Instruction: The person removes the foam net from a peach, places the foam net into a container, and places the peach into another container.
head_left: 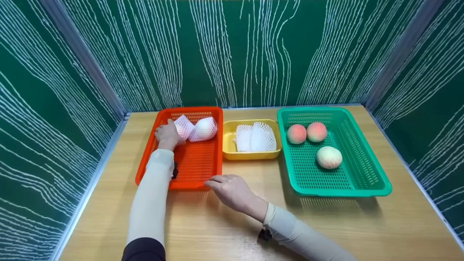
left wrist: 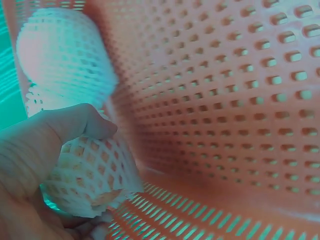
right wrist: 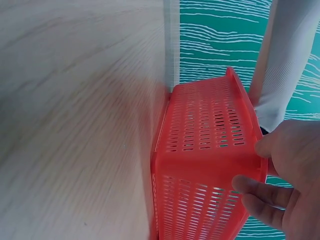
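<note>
In the red basket [head_left: 197, 161], my left hand [head_left: 169, 135] grips a peach in a white foam net sleeve [left wrist: 95, 177]. My thumb lies across the top of the net and the fingers curl underneath, partly hidden. A second netted peach [head_left: 204, 129] rests right beside it, toward the back of the basket. At the basket's near right corner, my right hand [head_left: 233, 192] holds the rim. The right wrist view shows its thumb [right wrist: 264, 147] at the rim and the other fingers spread against the outside of the wall.
A yellow basket [head_left: 252, 156] with white foam net sleeves [head_left: 263, 137] stands in the middle. To its right, a green basket [head_left: 353, 181] holds two pinkish peaches [head_left: 297, 134] and one paler peach [head_left: 329, 157]. Green panels with white lines [head_left: 250, 54] enclose the wooden table [head_left: 203, 232].
</note>
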